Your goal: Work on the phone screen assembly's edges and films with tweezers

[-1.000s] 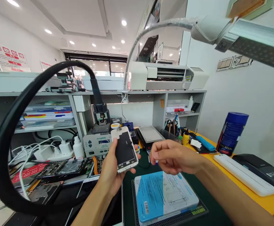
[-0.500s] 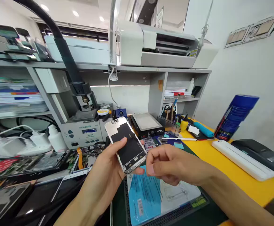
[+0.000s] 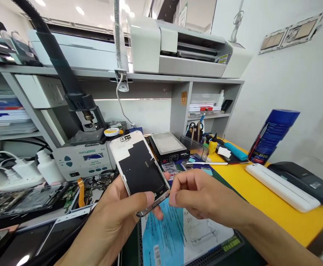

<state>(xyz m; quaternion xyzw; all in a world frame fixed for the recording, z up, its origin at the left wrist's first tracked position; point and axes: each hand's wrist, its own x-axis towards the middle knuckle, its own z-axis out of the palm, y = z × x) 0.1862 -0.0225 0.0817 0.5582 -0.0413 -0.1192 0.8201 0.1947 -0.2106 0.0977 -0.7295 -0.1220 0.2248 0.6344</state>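
My left hand (image 3: 117, 210) grips a phone screen (image 3: 139, 168), its black and silver-white inner side turned up. The thumb presses near the panel's lower end, while the other fingers support it from beneath. At the lower right corner, my right hand (image 3: 203, 197) is closed with thumb and forefinger bent together, very close to the edge. Whatever those fingertips pinch, if anything, is hidden. Below both hands lies a blue and white printed sheet (image 3: 168, 236) on a dark mat.
Phone parts and boards (image 3: 36, 197) crowd the left side. Behind stand a grey control unit (image 3: 81, 162) and a flat-topped black device (image 3: 168, 147). A blue can (image 3: 272, 136) and a white bar-shaped device (image 3: 282, 188) occupy the yellow tabletop (image 3: 240, 179). A microscope-like black arm (image 3: 58, 61) hangs at left.
My left thumb has slid from the middle of the phone screen to its lower end. The screen appears closer and further left. My right hand stays closed by its corner.
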